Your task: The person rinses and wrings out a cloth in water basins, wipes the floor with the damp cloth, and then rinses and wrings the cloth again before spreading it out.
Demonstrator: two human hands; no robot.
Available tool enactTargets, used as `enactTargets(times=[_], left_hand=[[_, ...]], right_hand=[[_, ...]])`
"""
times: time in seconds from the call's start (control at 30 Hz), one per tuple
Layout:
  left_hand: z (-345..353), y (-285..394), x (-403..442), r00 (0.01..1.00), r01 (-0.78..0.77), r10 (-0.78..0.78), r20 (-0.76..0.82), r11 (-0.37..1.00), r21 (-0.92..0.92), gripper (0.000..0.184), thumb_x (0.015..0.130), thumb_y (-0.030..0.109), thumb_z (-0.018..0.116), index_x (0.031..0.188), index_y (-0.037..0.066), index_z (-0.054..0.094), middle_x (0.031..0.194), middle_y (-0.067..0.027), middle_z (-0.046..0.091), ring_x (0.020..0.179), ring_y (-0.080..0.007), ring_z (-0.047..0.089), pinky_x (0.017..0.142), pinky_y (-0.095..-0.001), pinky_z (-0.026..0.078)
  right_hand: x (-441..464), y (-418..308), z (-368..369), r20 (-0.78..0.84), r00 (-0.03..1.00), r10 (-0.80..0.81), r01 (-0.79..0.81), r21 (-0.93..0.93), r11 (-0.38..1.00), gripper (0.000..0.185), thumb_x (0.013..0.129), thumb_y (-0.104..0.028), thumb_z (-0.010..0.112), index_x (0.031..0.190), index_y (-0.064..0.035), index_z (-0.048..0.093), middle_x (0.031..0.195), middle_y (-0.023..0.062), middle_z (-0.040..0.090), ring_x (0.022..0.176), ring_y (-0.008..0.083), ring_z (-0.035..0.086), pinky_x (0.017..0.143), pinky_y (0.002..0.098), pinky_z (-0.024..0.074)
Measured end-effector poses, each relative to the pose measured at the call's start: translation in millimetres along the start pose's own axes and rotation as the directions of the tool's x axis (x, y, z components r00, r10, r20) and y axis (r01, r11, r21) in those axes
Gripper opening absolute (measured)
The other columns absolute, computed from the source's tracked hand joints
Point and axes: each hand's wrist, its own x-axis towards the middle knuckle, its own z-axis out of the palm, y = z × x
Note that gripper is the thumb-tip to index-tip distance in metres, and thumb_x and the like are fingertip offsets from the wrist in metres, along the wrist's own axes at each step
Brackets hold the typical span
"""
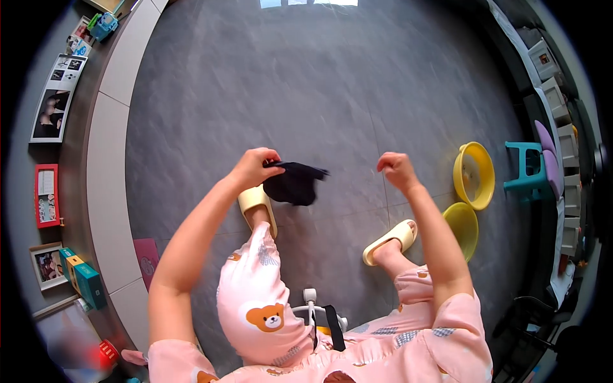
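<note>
Pinched at its edge by my left hand (257,168), a piece of black cloth (295,185) hangs over the floor, its right side blurred by motion. Its exact kind is hard to tell; it could be a small garment. My right hand (397,171) is held apart from the cloth, to its right, with fingers curled closed and nothing showing in them. Below my left hand is a pale yellow slipper (250,203) on one foot. The other slipper (385,242) is on the foot beneath my right forearm.
Two yellow basins, one upright (474,175) and one lower (465,230), stand right of my right forearm. Beyond them is a teal stool (525,167). A ledge with framed photos (59,96) runs along the left. A wheeled seat base (310,297) shows between my legs on grey tile (306,83).
</note>
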Motion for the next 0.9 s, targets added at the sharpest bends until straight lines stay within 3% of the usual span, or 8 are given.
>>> enactTargets(times=[0.13,0.23,0.3,0.4,0.53,0.7,0.8,0.9], left_hand=[[19,20,-17,0.991,0.044,-0.023,0.128,0.985,-0.166,0.020,0.075,0.015,0.071,0.088,0.001,0.064,0.076,-0.0030,0.062,0.067,-0.0092,0.052,0.061,-0.0239,0.044],[38,41,-30,0.951,0.055,-0.019,0.309,0.993,-0.106,0.021,0.079,0.017,0.068,0.094,0.002,0.065,0.081,-0.0043,0.064,0.075,-0.0097,0.056,0.070,-0.0246,0.047],[57,50,-40,0.920,0.036,0.022,0.391,0.989,-0.142,0.021,0.082,0.017,0.065,0.097,0.004,0.065,0.085,-0.0069,0.066,0.078,-0.0112,0.059,0.072,-0.0259,0.047],[76,61,-53,0.879,-0.066,0.115,0.462,0.991,-0.120,0.022,0.085,0.021,0.062,0.099,0.004,0.065,0.087,-0.0098,0.067,0.077,-0.0161,0.062,0.072,-0.0279,0.047],[89,52,-53,0.853,0.043,0.069,0.518,0.979,-0.201,0.024,0.087,0.022,0.060,0.101,0.003,0.064,0.086,-0.0088,0.066,0.078,-0.0137,0.059,0.072,-0.0273,0.047],[98,47,-33,0.899,0.143,0.019,0.438,0.932,-0.333,0.025,0.088,0.023,0.059,0.102,0.003,0.064,0.085,-0.0043,0.066,0.079,-0.0100,0.057,0.072,-0.0247,0.046],[93,68,-17,0.892,0.124,0.045,0.450,0.933,-0.339,0.025,0.088,0.024,0.059,0.102,0.004,0.064,0.083,-0.0059,0.066,0.075,-0.0109,0.056,0.070,-0.0261,0.046],[93,83,-6,0.891,0.033,0.113,0.439,0.950,-0.311,0.024,0.088,0.023,0.059,0.102,0.005,0.064,0.081,-0.0068,0.066,0.073,-0.0096,0.055,0.068,-0.0255,0.045]], right_hand=[[-29,-6,1,-0.003,1.000,0.024,-0.024,0.068,0.997,0.017,0.068,0.003,0.052,0.076,-0.0062,0.065,0.077,0.0067,0.063,0.063,0.0200,0.060,0.058,0.0283,0.0474],[-47,-43,41,0.139,0.984,-0.110,0.093,0.123,0.988,0.047,0.070,-0.004,0.064,0.116,-0.0123,0.055,0.113,0.0095,0.058,0.102,0.0229,0.057,0.086,0.0336,0.0459],[-58,-73,80,0.027,0.973,-0.229,0.215,0.255,0.943,0.055,0.068,-0.008,0.068,0.120,-0.0104,0.052,0.117,0.0116,0.056,0.108,0.0262,0.053,0.095,0.0359,0.0405],[-66,-78,124,0.109,0.927,-0.359,0.316,0.287,0.904,0.045,0.065,-0.016,0.072,0.106,-0.0087,0.058,0.097,0.0105,0.062,0.094,0.0294,0.057,0.087,0.0382,0.0426],[-99,-30,134,0.372,0.923,-0.102,0.061,0.122,0.991,0.020,0.069,-0.024,0.065,0.080,-0.0074,0.064,0.069,0.0101,0.061,0.069,0.0272,0.061,0.066,0.0356,0.0473],[-114,10,90,0.550,0.824,0.138,-0.215,0.078,0.974,0.023,0.068,-0.015,0.059,0.090,-0.0087,0.063,0.080,0.0091,0.064,0.073,0.0248,0.061,0.069,0.0325,0.0480],[-99,-3,72,0.170,0.985,-0.042,-0.022,0.354,0.935,0.029,0.067,-0.011,0.059,0.096,-0.0100,0.062,0.087,0.0062,0.064,0.083,0.0224,0.060,0.081,0.0310,0.0453],[-68,-47,57,0.053,0.995,-0.087,0.059,0.393,0.918,0.029,0.068,-0.009,0.061,0.097,-0.0106,0.062,0.087,0.0033,0.063,0.088,0.0225,0.058,0.089,0.0316,0.0417]])
